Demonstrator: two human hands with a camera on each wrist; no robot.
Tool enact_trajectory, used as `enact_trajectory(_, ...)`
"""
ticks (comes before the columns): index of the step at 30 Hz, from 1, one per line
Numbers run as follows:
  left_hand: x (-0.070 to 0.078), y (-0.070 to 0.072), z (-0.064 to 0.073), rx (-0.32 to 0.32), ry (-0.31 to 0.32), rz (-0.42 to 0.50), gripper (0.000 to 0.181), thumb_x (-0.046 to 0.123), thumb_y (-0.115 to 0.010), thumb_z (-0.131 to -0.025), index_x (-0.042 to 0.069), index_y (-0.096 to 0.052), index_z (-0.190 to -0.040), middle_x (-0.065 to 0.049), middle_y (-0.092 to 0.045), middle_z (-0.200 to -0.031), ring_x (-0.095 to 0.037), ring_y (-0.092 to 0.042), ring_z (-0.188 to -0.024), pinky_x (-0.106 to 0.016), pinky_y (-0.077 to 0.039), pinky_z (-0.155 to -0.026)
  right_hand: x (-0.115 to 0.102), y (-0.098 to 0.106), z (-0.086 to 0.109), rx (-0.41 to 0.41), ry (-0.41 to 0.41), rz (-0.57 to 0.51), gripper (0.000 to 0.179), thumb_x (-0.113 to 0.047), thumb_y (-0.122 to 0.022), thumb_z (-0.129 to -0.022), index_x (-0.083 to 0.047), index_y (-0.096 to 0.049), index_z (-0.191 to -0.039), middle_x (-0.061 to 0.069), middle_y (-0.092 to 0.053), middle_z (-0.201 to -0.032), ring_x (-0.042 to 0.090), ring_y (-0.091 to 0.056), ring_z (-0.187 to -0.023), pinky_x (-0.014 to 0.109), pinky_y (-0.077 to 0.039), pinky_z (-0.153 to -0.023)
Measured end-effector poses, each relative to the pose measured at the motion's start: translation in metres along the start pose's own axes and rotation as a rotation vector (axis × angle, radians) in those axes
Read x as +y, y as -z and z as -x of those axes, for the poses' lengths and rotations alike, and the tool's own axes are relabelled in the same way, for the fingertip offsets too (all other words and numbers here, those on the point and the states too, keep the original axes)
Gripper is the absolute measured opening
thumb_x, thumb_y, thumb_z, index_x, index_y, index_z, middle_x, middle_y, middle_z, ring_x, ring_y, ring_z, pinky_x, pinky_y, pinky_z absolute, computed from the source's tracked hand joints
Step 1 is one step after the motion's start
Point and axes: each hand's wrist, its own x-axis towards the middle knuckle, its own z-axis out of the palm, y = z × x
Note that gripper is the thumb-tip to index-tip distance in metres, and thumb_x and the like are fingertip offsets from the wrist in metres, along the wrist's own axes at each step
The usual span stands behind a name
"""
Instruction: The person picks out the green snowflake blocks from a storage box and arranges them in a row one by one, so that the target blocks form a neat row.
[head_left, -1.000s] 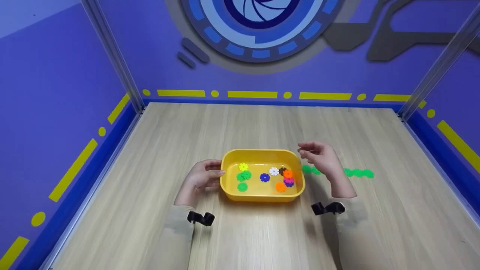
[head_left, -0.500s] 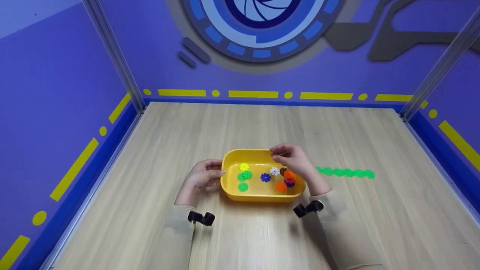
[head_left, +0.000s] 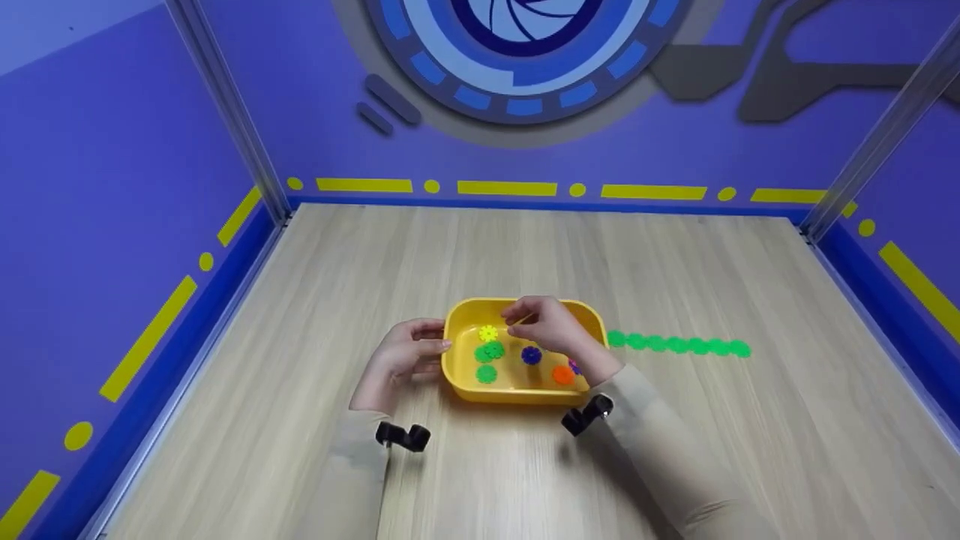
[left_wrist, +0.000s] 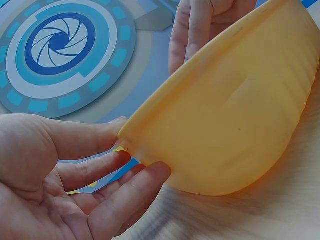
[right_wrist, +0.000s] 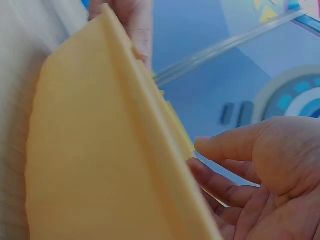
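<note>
A yellow plastic tub (head_left: 517, 397) stands on the table with several flower-shaped plastic discs inside. My left hand (head_left: 401, 350) grips its left end, thumb at the rim and fingers against the outer wall, as the left wrist view shows. Above the inside of the tub is my right hand (head_left: 551, 326), thumb and fingertips apart and nothing seen between them. Near those fingertips lie a yellow disc (head_left: 488, 333), a green disc (head_left: 493, 350) and a dark blue disc (head_left: 531, 355). An orange disc (head_left: 562, 375) lies further right; my right hand and wrist hide other discs there.
A row of joined green discs (head_left: 679, 345) lies flat on the table (head_left: 360, 262), right of the tub. Purple-blue panels (head_left: 112, 187) with yellow marks enclose the table at the back and sides.
My right hand has moved left, from over the green row, across the tub's right end to above its middle. The whole green row is now uncovered. My left hand has stayed on the tub.
</note>
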Motion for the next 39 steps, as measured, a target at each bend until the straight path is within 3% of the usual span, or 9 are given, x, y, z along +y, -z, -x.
enact_trajectory(11, 0.0, 0.0, 0.0, 0.0, -0.009, -0.013, 0.047, -0.001, -0.07, -0.093, -0.001, -0.058, -0.139, -0.023, -0.064, -0.132, -0.03, -0.073, -0.102, -0.039, -0.066, -0.078, -0.004, -0.016, -0.014, -0.132, 0.006, 0.18, 0.023, -0.006, -0.074, -0.093, -0.006, -0.074, -0.116, 0.01, -0.076, -0.116, 0.024, -0.07, -0.108, 0.04, -0.06, -0.098)
enact_trajectory(21, 0.001, 0.001, 0.002, -0.01, -0.002, 0.002, 0.051, -0.002, -0.069, -0.093, -0.002, -0.055, -0.142, -0.024, -0.062, -0.136, -0.027, -0.073, -0.099, -0.038, -0.066, -0.077, -0.004, -0.027, -0.021, -0.165, 0.027, 0.243, 0.027, 0.001, -0.077, -0.086, -0.001, -0.073, -0.113, 0.014, -0.075, -0.112, 0.027, -0.069, -0.107, 0.041, -0.059, -0.099)
enact_trajectory(27, 0.0, 0.002, 0.0, -0.018, -0.002, 0.001, 0.051, -0.002, -0.069, -0.094, -0.003, -0.054, -0.143, -0.024, -0.061, -0.136, -0.027, -0.073, -0.099, -0.036, -0.066, -0.077, -0.002, -0.034, -0.023, -0.17, 0.129, 0.366, 0.029, 0.004, -0.081, -0.082, 0.0, -0.071, -0.11, 0.014, -0.073, -0.105, 0.025, -0.067, -0.098, 0.041, -0.059, -0.095)
enact_trajectory(35, 0.001, 0.0, 0.001, -0.006, 0.008, 0.017, 0.051, -0.001, -0.07, -0.094, -0.001, -0.056, -0.142, -0.022, -0.062, -0.136, -0.025, -0.073, -0.097, -0.036, -0.066, -0.076, -0.002, -0.033, -0.022, -0.176, 0.108, 0.406, 0.025, 0.004, -0.081, -0.082, -0.006, -0.074, -0.104, 0.008, -0.07, -0.097, 0.019, -0.06, -0.089, 0.038, -0.058, -0.089)
enact_trajectory(39, 0.001, 0.0, 0.001, -0.004, 0.005, 0.014, 0.05, -0.001, -0.07, -0.094, -0.001, -0.056, -0.142, -0.022, -0.062, -0.135, -0.024, -0.073, -0.096, -0.037, -0.066, -0.076, -0.002, -0.029, -0.021, -0.178, 0.096, 0.385, 0.022, 0.004, -0.08, -0.083, -0.008, -0.074, -0.1, 0.007, -0.07, -0.094, 0.017, -0.057, -0.084, 0.029, -0.056, -0.073)
